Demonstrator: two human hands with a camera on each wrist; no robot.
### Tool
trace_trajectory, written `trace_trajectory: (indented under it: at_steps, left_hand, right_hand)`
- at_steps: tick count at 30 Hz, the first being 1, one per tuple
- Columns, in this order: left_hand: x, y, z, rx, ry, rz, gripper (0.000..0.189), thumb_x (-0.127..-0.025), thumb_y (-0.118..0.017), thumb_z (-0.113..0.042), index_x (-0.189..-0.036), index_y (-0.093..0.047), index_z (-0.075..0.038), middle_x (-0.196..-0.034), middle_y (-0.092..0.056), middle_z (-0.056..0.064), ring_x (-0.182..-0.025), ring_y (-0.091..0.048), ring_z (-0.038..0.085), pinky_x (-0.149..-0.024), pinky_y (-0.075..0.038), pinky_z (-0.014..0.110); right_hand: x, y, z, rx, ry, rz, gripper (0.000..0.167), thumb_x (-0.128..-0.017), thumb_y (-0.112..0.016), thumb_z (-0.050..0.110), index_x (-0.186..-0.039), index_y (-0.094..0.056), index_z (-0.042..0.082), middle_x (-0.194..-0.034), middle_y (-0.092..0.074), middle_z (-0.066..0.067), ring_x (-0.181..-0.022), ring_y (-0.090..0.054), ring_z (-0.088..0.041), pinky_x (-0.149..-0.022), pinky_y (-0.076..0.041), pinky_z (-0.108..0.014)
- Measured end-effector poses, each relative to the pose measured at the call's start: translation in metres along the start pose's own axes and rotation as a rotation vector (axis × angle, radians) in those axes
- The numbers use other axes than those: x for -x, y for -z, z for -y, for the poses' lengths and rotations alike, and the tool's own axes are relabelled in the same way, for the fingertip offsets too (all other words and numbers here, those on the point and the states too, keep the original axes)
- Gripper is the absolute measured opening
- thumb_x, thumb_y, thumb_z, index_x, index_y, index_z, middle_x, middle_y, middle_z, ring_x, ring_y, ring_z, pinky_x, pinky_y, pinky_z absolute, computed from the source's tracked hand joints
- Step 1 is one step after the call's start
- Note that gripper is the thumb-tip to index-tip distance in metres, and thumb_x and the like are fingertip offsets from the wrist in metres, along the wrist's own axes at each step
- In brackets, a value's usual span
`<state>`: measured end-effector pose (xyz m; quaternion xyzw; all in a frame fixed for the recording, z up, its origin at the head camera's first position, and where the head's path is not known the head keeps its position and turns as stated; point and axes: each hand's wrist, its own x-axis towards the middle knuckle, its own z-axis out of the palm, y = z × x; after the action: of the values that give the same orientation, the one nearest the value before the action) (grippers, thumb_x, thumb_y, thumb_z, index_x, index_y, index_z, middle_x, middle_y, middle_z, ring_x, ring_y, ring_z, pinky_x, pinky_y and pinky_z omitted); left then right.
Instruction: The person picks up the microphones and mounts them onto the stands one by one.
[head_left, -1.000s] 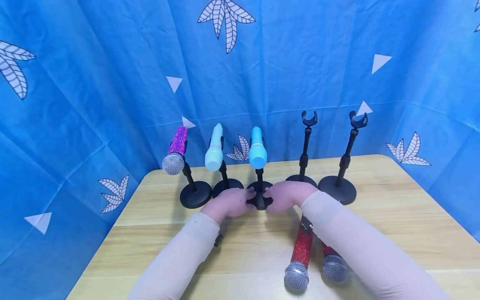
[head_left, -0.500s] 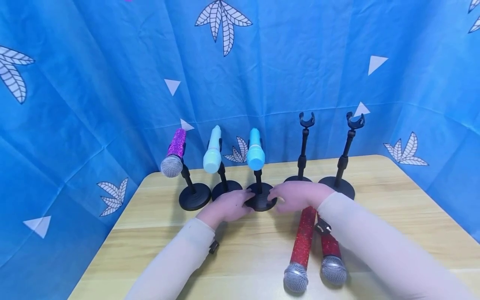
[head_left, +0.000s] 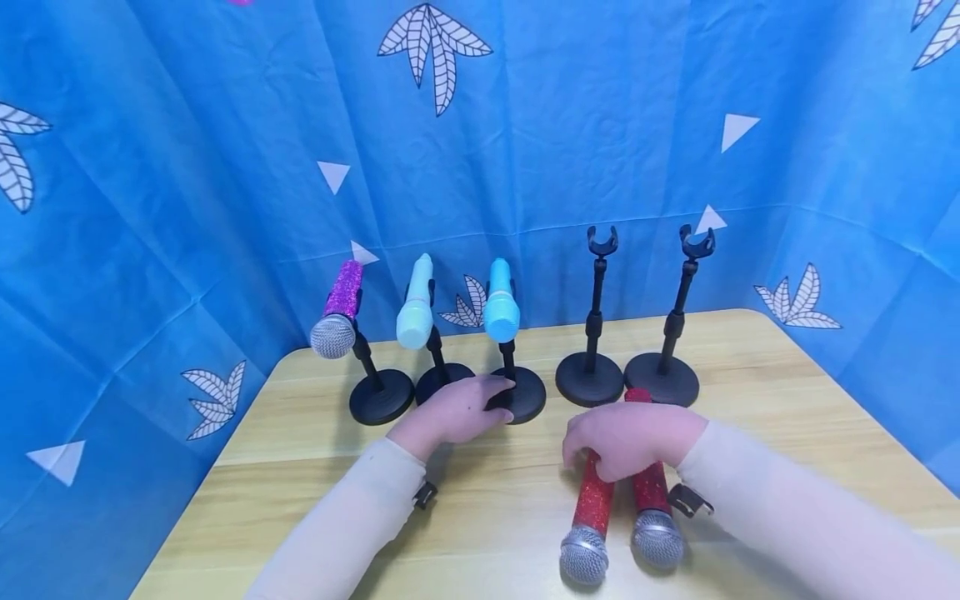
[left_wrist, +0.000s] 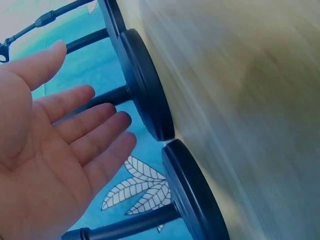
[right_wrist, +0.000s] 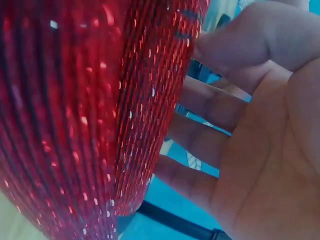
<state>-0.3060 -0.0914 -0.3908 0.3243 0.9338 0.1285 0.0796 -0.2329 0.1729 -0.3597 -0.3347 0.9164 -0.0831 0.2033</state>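
Note:
In the head view, my left hand (head_left: 457, 408) lies at the round base of the middle stand (head_left: 527, 398), which bears a bright blue microphone (head_left: 500, 312). The left wrist view shows its fingers (left_wrist: 100, 127) extended and the palm holding nothing. My right hand (head_left: 633, 435) is over the upper part of the left red glitter microphone (head_left: 594, 500) on the table. In the right wrist view its thumb and straight fingers (right_wrist: 200, 140) straddle red glitter, with a gap before the palm. A second red microphone (head_left: 651, 492) lies under that hand and wrist.
A purple microphone (head_left: 346, 287) and a mint one (head_left: 416, 312) rest in stands on the left. Two black stands (head_left: 592, 333) with bare clips stand at the right rear of the wooden table (head_left: 300, 483). A blue patterned cloth (head_left: 562, 150) hangs behind.
My right hand has left the middle stand's base and moved right and nearer, over the red microphones. My left hand stays by that base. The view has shifted slightly.

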Motion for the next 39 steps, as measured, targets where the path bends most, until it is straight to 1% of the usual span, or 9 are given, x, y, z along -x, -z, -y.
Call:
trace_trajectory:
  at_steps: [4,9,14,20,24,29,33,36,39]
  left_hand:
    - [-0.001,0.001,-0.003,0.015,-0.005,-0.02,0.052,-0.102,-0.062,-0.035,-0.148,-0.052,-0.012,-0.149,-0.052,0.007,-0.139,-0.046,0.023,-0.112,-0.037,0.04]
    - [-0.003,0.003,-0.006,0.03,0.024,-0.011,0.053,-0.102,-0.062,-0.037,-0.148,-0.052,-0.014,-0.148,-0.054,0.006,-0.137,-0.048,0.023,-0.111,-0.04,0.041]
    - [-0.006,0.004,-0.009,0.107,0.025,-0.013,0.052,-0.101,-0.063,-0.036,-0.148,-0.053,-0.016,-0.14,-0.06,0.003,-0.125,-0.059,0.018,-0.104,-0.046,0.038]
    - [-0.014,0.002,-0.019,0.16,0.019,0.009,0.052,-0.101,-0.064,-0.036,-0.147,-0.052,-0.016,-0.138,-0.061,-0.001,-0.12,-0.061,0.014,-0.102,-0.047,0.035]
    - [-0.022,0.001,-0.025,0.191,-0.006,0.036,0.054,-0.101,-0.064,-0.036,-0.149,-0.05,-0.015,-0.139,-0.061,-0.001,-0.12,-0.06,0.011,-0.103,-0.046,0.033]
    - [-0.034,0.002,-0.031,0.252,-0.034,0.027,0.058,-0.101,-0.063,-0.036,-0.152,-0.046,-0.015,-0.145,-0.056,0.003,-0.125,-0.058,0.013,-0.106,-0.044,0.034]
    - [-0.043,0.002,-0.034,0.293,-0.074,-0.019,0.061,-0.102,-0.062,-0.034,-0.155,-0.04,-0.013,-0.153,-0.047,0.006,-0.132,-0.053,0.019,-0.107,-0.043,0.036]
    - [-0.051,0.001,-0.037,0.334,-0.108,-0.065,0.065,-0.102,-0.061,-0.033,-0.157,-0.034,-0.011,-0.157,-0.04,0.007,-0.135,-0.049,0.023,-0.106,-0.045,0.036]
    - [-0.06,0.001,-0.043,0.388,-0.101,-0.116,0.069,-0.102,-0.06,-0.037,-0.159,-0.029,-0.013,-0.159,-0.037,0.009,-0.134,-0.051,0.025,-0.104,-0.047,0.038]
  right_hand:
    - [0.004,-0.004,0.003,0.059,0.001,-0.001,0.046,-0.075,-0.081,0.005,-0.105,-0.073,0.039,-0.098,-0.06,0.017,-0.091,-0.055,-0.008,-0.082,-0.052,-0.041]
    - [0.01,-0.006,0.005,0.166,-0.001,-0.006,0.047,-0.072,-0.084,0.003,-0.1,-0.073,0.039,-0.093,-0.058,0.017,-0.091,-0.054,-0.009,-0.091,-0.049,-0.046]
    - [0.012,-0.011,0.003,0.265,-0.007,-0.029,0.044,-0.07,-0.089,0.008,-0.097,-0.071,0.038,-0.092,-0.058,0.014,-0.094,-0.056,-0.012,-0.097,-0.046,-0.051]
    - [0.013,-0.019,-0.003,0.301,-0.008,-0.055,0.045,-0.07,-0.09,0.012,-0.099,-0.069,0.039,-0.094,-0.057,0.012,-0.098,-0.057,-0.014,-0.096,-0.048,-0.05]
    - [0.017,-0.021,-0.009,0.258,0.009,-0.096,0.046,-0.071,-0.09,0.012,-0.099,-0.068,0.041,-0.094,-0.056,0.016,-0.096,-0.055,-0.011,-0.087,-0.052,-0.045]
    - [0.026,-0.015,-0.017,0.114,0.065,-0.168,0.05,-0.074,-0.085,0.009,-0.102,-0.064,0.044,-0.102,-0.057,0.019,-0.096,-0.054,-0.008,-0.079,-0.053,-0.04]
    - [0.034,-0.008,-0.025,-0.01,0.118,-0.234,0.052,-0.08,-0.079,0.007,-0.112,-0.06,0.045,-0.111,-0.059,0.02,-0.101,-0.056,-0.007,-0.085,-0.053,-0.039]
    - [0.04,-0.001,-0.031,-0.093,0.163,-0.312,0.052,-0.085,-0.077,0.007,-0.121,-0.059,0.04,-0.118,-0.06,0.019,-0.109,-0.058,-0.008,-0.092,-0.053,-0.041]
    - [0.045,0.007,-0.038,-0.15,0.185,-0.4,0.051,-0.087,-0.076,0.005,-0.127,-0.059,0.032,-0.124,-0.061,0.015,-0.116,-0.058,-0.012,-0.097,-0.052,-0.045]
